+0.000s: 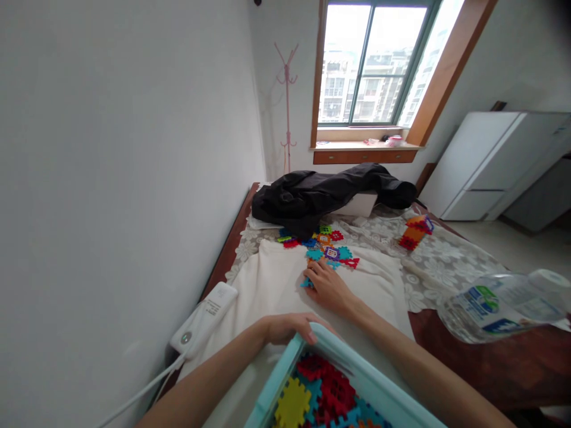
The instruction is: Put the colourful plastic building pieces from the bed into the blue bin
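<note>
My left hand (pixel 288 328) grips the far rim of a light blue bin (pixel 357 371) that holds several coloured interlocking toy tiles (pixel 321 392). My right hand (pixel 328 287) reaches forward over the cream cloth (pixel 272 279), fingers curled on a blue tile (pixel 307 283) at the near end of a scatter of loose coloured tiles (pixel 328 246). A small built stack of orange and red tiles (pixel 414 232) stands further right on the lace cover.
A black jacket (pixel 321 193) lies across the far end of the table. A white power strip (pixel 203 321) with its cable sits at the left edge by the wall. A clear plastic bottle (pixel 499 303) lies at right. White cabinet (pixel 486 160), window and pink coat stand behind.
</note>
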A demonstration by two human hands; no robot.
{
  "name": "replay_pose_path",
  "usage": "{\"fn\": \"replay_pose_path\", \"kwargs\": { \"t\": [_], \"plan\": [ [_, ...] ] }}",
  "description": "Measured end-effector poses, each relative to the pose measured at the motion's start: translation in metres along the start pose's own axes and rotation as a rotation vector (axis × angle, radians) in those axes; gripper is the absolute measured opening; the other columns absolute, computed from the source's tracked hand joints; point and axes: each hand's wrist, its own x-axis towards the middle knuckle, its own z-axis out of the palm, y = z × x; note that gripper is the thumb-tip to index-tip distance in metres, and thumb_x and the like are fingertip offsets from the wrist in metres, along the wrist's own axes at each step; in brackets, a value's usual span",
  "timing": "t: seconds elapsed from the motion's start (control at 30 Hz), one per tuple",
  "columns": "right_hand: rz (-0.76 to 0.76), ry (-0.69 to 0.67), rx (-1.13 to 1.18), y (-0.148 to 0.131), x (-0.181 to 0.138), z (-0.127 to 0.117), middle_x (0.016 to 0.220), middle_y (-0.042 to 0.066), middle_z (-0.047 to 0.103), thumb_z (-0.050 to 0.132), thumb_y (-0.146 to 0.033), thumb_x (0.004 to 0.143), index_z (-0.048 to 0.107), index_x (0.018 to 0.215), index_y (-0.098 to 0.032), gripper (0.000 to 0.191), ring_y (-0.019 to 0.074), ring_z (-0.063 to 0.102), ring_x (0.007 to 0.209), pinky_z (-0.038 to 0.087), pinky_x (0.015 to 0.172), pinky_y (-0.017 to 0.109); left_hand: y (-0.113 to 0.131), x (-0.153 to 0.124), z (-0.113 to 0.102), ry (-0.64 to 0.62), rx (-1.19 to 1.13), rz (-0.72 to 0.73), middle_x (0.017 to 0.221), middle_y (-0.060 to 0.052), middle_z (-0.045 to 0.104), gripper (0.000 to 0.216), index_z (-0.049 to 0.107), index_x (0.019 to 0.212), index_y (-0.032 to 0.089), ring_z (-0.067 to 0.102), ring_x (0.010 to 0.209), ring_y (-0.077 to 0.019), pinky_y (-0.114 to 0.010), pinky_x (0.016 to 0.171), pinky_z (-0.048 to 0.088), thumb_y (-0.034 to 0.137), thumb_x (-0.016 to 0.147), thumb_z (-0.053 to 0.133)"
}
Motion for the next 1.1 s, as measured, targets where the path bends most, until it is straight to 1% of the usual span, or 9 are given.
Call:
{"fn": "replay_pose_path", "kwargs": {
  "t": [0.2,0.37,0.53,0.63,0.73,0.77,0.83,0.97,1.1],
  "plan": [
    [-0.270,-0.114,0.090,-0.003,-0.023,-0.010,0.122,0.013,0.070,0.072,-0.024,0.098,0.068,0.121,-0.019,0.024,0.0314,0.059,0.117,0.055,0.106,0.047,0.003,-0.002,0.002,0.007,0.025,0.009,0.089,-0.002,0.077,0.075,0.077,0.130,0.013,0.061,0.073,-0.0191,-0.032,0.078,0.046,0.037,0.060,0.073],
    [-0.339,-0.146,0.227,0.008,-0.040,-0.020,0.122,0.012,0.071,0.071,-0.031,0.101,0.069,0.118,-0.020,0.020,0.0295,0.061,0.114,0.054,0.103,0.045,0.003,-0.003,0.001,0.000,0.056,-0.011,0.089,-0.003,0.076,0.075,0.077,0.130,0.013,0.061,0.076,-0.0215,-0.033,0.077,0.046,0.039,0.060,0.073],
    [-0.260,-0.151,0.234,0.011,-0.043,-0.032,0.132,0.013,0.071,0.075,-0.040,0.099,0.069,0.131,-0.022,0.038,0.0312,0.062,0.121,0.050,0.106,0.047,0.002,-0.002,0.001,-0.015,0.052,-0.016,0.097,-0.004,0.076,0.080,0.072,0.136,0.013,0.063,0.080,-0.0212,-0.032,0.078,0.048,0.041,0.061,0.074],
    [-0.229,-0.116,0.264,0.014,-0.042,-0.035,0.143,0.013,0.069,0.076,-0.050,0.098,0.065,0.145,-0.025,0.054,0.0337,0.062,0.128,0.048,0.110,0.051,0.004,-0.003,0.002,-0.011,0.054,-0.015,0.092,-0.004,0.075,0.075,0.075,0.130,0.012,0.062,0.082,-0.0214,-0.032,0.077,0.047,0.041,0.061,0.075],
    [-0.106,0.019,0.312,0.028,-0.040,-0.034,0.137,0.011,0.073,0.059,-0.035,0.108,0.068,0.139,-0.026,0.033,0.0302,0.065,0.126,0.050,0.111,0.050,0.005,-0.003,0.002,-0.010,0.054,-0.010,0.081,-0.002,0.074,0.063,0.080,0.117,0.013,0.062,0.081,-0.0219,-0.032,0.078,0.047,0.042,0.061,0.076],
    [-0.050,0.076,0.314,0.035,-0.040,-0.032,0.135,0.010,0.074,0.053,-0.026,0.109,0.069,0.136,-0.026,0.031,0.0292,0.065,0.125,0.051,0.111,0.050,0.005,-0.003,0.002,-0.009,0.048,-0.004,0.080,-0.002,0.074,0.059,0.081,0.113,0.013,0.063,0.080,-0.0222,-0.032,0.079,0.048,0.042,0.061,0.076],
    [0.031,0.150,0.289,0.049,-0.040,-0.029,0.135,0.009,0.075,0.047,-0.012,0.106,0.070,0.134,-0.026,0.039,0.0292,0.065,0.126,0.051,0.112,0.052,0.004,-0.003,0.002,-0.005,0.036,0.003,0.082,-0.003,0.075,0.057,0.081,0.110,0.014,0.064,0.079,-0.0224,-0.033,0.079,0.049,0.042,0.061,0.075],
    [0.075,0.105,0.197,0.070,-0.040,-0.023,0.136,0.009,0.075,0.048,-0.004,0.098,0.072,0.133,-0.026,0.048,0.0302,0.064,0.124,0.052,0.111,0.052,0.001,-0.003,0.001,0.003,0.024,-0.010,0.085,-0.004,0.077,0.061,0.081,0.115,0.013,0.065,0.077,-0.0222,-0.033,0.081,0.051,0.040,0.062,0.074],
    [0.155,0.059,0.111,0.078,-0.041,-0.021,0.127,0.011,0.075,0.056,-0.012,0.099,0.071,0.135,-0.024,0.041,0.0314,0.066,0.117,0.053,0.106,0.049,0.001,-0.003,0.001,-0.003,0.006,-0.003,0.088,-0.005,0.078,0.065,0.080,0.121,0.011,0.066,0.077,-0.0217,-0.033,0.081,0.052,0.038,0.062,0.075]
  ]
}}
